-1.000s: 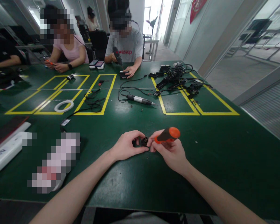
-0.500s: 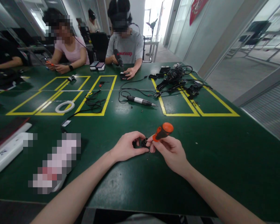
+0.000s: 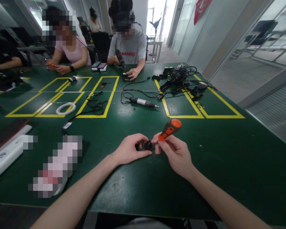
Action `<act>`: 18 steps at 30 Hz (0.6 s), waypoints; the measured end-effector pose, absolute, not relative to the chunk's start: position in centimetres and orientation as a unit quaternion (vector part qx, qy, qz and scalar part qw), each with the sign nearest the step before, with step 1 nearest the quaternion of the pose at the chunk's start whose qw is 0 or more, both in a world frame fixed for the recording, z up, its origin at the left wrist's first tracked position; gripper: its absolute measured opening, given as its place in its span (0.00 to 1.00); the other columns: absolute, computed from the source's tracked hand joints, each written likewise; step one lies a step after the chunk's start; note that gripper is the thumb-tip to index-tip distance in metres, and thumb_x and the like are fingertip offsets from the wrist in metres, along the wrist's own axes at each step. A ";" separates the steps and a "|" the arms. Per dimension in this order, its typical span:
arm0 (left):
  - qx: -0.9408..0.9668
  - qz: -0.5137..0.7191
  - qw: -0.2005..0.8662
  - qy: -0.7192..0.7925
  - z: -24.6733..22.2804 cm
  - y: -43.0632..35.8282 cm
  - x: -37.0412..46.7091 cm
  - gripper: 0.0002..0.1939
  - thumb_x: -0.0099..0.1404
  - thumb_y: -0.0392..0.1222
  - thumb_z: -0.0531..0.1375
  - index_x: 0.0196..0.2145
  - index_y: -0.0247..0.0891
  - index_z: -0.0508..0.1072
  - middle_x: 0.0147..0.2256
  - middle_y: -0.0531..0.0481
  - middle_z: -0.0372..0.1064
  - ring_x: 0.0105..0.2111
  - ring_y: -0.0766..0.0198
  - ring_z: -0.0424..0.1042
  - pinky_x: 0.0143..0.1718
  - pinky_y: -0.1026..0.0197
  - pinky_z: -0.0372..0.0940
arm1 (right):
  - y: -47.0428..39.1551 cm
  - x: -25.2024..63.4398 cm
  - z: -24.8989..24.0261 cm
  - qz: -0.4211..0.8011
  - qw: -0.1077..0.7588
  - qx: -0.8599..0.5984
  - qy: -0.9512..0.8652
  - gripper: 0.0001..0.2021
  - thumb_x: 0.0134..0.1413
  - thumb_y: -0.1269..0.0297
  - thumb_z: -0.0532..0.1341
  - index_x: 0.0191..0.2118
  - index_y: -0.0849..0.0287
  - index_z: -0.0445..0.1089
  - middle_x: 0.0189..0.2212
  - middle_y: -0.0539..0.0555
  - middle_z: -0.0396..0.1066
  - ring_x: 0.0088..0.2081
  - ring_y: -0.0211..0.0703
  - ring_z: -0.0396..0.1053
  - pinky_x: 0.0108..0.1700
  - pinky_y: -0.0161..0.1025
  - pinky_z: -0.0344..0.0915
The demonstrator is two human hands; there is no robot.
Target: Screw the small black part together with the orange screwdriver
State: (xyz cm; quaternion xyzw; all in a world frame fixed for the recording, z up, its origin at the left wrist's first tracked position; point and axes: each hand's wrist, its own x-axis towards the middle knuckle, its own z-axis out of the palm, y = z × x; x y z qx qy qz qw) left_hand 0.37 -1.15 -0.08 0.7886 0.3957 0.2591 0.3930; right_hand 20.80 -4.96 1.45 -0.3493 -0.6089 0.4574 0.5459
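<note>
My left hand (image 3: pixel 132 149) rests on the green table (image 3: pixel 124 190), its thumb and fingers curled round a small black part (image 3: pixel 148 145) with a short round top. Just right of that part, my right hand (image 3: pixel 177 152) grips an orange and black screwdriver (image 3: pixel 170 129) near the lower end of its handle. The handle leans up and to the right. Fingers hide the screwdriver's tip, so whether it touches the part cannot be seen.
Ahead lies an electric screwdriver (image 3: pixel 143 102) with its cord. Tangled black cables (image 3: pixel 178 78) are at the back right, a white ring (image 3: pixel 65 108) and power strip (image 3: pixel 7 154) at left. Across the table, a person (image 3: pixel 127 47) holds a drill.
My right hand and the screwdriver have shifted slightly right, with the handle tilted further right. More of the black part's top now shows. My left hand has hardly moved.
</note>
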 end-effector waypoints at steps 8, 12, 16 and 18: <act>0.790 0.255 0.387 0.401 0.2 -1.3 0.4 0.13 0.62 0.46 0.71 0.41 0.38 0.77 0.34 0.53 0.74 0.32 0.66 0.69 0.35 0.63 0.62 | -5.2 20.6 1.2 0.465 0.557 -0.342 -0.597 0.14 0.66 0.51 0.67 0.37 0.56 0.73 0.29 0.52 0.79 0.25 0.37 0.73 0.31 0.36 0.74; 0.794 0.251 0.383 0.400 0.3 -1.3 0.4 0.13 0.62 0.45 0.71 0.41 0.38 0.77 0.34 0.53 0.74 0.32 0.66 0.68 0.34 0.63 0.61 | -5.3 20.5 1.4 0.460 0.541 -0.366 -0.600 0.14 0.65 0.51 0.67 0.36 0.57 0.72 0.30 0.54 0.80 0.25 0.38 0.73 0.31 0.37 0.75; 0.793 0.252 0.383 0.401 0.3 -1.3 0.4 0.13 0.61 0.45 0.71 0.40 0.38 0.77 0.34 0.54 0.73 0.31 0.66 0.68 0.35 0.63 0.62 | -5.2 20.5 1.6 0.462 0.554 -0.361 -0.591 0.13 0.66 0.51 0.66 0.40 0.56 0.71 0.30 0.53 0.80 0.25 0.38 0.74 0.31 0.38 0.75; 0.791 0.254 0.389 0.399 0.2 -1.3 0.4 0.13 0.62 0.45 0.71 0.40 0.37 0.77 0.35 0.53 0.74 0.32 0.66 0.69 0.35 0.63 0.62 | -5.1 20.5 1.6 0.461 0.556 -0.349 -0.598 0.13 0.68 0.52 0.65 0.39 0.56 0.73 0.31 0.53 0.80 0.25 0.37 0.73 0.30 0.37 0.75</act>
